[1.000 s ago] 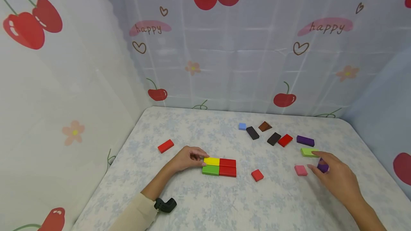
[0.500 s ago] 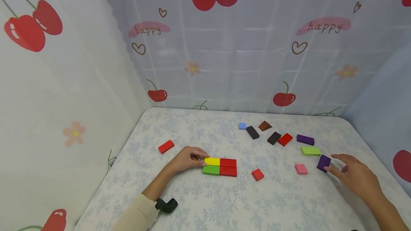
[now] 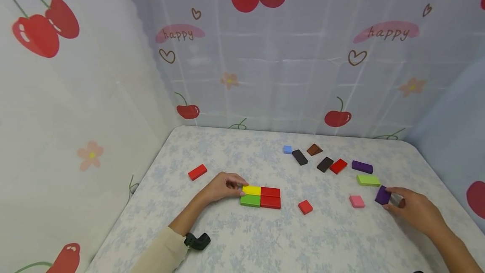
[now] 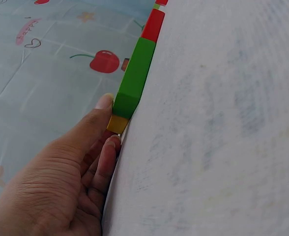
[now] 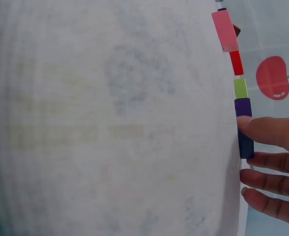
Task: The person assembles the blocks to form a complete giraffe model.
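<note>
My left hand (image 3: 223,188) rests at the left end of a flat group of blocks, its thumb and forefinger pinching the yellow block (image 3: 251,190). Touching that block is a green block (image 3: 250,200), with two red blocks (image 3: 270,197) flush on the right. In the left wrist view the thumb (image 4: 98,110) lies by the green and yellow blocks. At the table's right, my right hand (image 3: 417,210) has thumb and forefinger around a dark purple block (image 3: 382,195), and the right wrist view shows the thumb (image 5: 262,129) pressed on it. The other fingers extend loosely.
Close to the right hand lie a pink block (image 3: 357,201), a lime block (image 3: 368,180) and another purple block (image 3: 362,166). A small red block (image 3: 305,207) lies mid-table. Black, red, brown and blue blocks lie further back. One red block (image 3: 197,172) sits left.
My right hand drew back to the right from over the lime and purple blocks, then closed thumb and forefinger around the purple block. The left hand stays put.
</note>
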The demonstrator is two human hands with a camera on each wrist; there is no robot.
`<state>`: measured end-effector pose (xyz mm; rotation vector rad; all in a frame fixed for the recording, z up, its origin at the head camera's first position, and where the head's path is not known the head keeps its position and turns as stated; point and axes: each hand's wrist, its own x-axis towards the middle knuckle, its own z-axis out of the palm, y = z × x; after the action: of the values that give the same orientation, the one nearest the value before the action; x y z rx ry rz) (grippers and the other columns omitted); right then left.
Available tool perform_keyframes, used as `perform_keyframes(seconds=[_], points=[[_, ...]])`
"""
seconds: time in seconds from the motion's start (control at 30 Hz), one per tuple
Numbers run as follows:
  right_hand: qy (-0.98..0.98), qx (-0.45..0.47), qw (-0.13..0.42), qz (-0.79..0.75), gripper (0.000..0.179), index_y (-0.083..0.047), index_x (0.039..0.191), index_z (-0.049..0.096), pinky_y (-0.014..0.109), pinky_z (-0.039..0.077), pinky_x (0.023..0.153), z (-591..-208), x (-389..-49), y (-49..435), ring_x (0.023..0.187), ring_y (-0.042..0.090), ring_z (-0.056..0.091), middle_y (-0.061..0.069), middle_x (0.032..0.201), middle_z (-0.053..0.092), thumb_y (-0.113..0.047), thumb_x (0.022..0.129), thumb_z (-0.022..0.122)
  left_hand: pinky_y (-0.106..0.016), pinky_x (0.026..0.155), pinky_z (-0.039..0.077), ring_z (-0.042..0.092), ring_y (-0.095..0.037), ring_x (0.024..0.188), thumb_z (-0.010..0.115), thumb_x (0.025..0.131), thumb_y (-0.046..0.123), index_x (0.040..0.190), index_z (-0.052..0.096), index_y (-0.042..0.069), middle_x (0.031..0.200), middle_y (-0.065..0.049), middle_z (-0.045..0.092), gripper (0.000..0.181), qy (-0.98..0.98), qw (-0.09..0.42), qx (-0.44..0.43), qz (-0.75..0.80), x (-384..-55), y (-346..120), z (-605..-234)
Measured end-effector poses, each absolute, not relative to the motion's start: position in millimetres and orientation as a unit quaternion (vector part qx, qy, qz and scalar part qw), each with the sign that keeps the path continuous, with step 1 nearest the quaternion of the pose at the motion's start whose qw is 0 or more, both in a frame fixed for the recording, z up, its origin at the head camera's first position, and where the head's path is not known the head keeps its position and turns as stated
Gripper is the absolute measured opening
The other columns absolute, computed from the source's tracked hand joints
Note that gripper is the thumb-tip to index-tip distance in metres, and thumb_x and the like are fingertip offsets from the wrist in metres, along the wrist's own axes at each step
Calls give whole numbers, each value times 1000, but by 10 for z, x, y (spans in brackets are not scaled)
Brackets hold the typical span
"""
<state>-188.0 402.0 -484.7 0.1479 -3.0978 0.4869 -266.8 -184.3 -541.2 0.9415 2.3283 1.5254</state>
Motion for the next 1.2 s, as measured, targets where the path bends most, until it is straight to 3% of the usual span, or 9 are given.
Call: perform_keyframes(seconds=[0.23,0.5,0.73,0.9,1.2], points=[[-986,34,0,165,64,7,131,60,38,47,51,-4786,-1809,3944,66,21,62,11,80,70,-34,87,80,-23,68,50,61,-14,80,84,85,16,115,79,17,108,0,73,30,787,103,316,520,-2657,-1825,-5389],[-983,59,59,162,54,1,126,67,33,47,50,-4612,-1614,3574,71,27,64,24,102,70,-25,82,85,-23,68,51,61,-13,80,84,85,19,115,79,17,108,1,73,30,787,106,317,518,-2644,-1836,-5372],[-973,108,87,185,47,-6,121,73,27,48,54,-4552,-1478,3089,74,22,65,21,116,70,-21,79,88,-23,68,50,60,-13,79,84,85,18,114,80,17,109,1,73,29,790,108,306,520,-2625,-1865,-5373],[-973,127,70,181,47,-8,119,75,27,53,60,-4531,-1417,2729,81,21,69,20,122,68,-24,77,90,-22,67,49,60,-12,79,84,85,14,114,79,14,110,-2,73,30,785,111,304,528,-2625,-1869,-5389],[-971,165,37,172,46,-18,118,76,22,52,62,-4474,-1264,2215,83,13,67,9,126,68,-26,76,90,-20,67,47,58,-12,78,81,86,6,115,77,4,109,-10,73,29,786,104,311,524,-2606,-1813,-5333]])
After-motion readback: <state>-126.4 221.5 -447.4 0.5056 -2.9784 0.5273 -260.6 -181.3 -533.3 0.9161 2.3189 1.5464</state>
